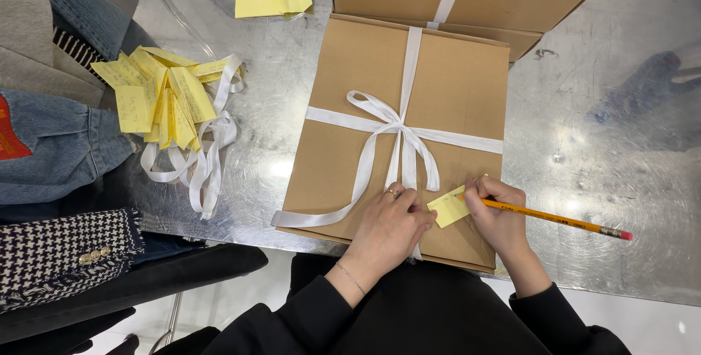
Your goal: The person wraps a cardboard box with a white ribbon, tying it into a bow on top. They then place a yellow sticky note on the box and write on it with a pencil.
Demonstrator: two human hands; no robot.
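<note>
Gripping a yellow pencil [555,218], right hand [499,218] writes on a yellow note [447,208]; left hand [388,227] pins it flat to the ribboned box [350,85].

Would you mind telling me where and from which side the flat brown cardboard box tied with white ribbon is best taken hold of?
Probably by the two long side edges of the flat brown cardboard box, one hand from each side. It lies flat on the shiny metal table, and its near edge overhangs a little. The left hand and right hand rest on that end, and the white ribbon bow could slip undone.
</note>
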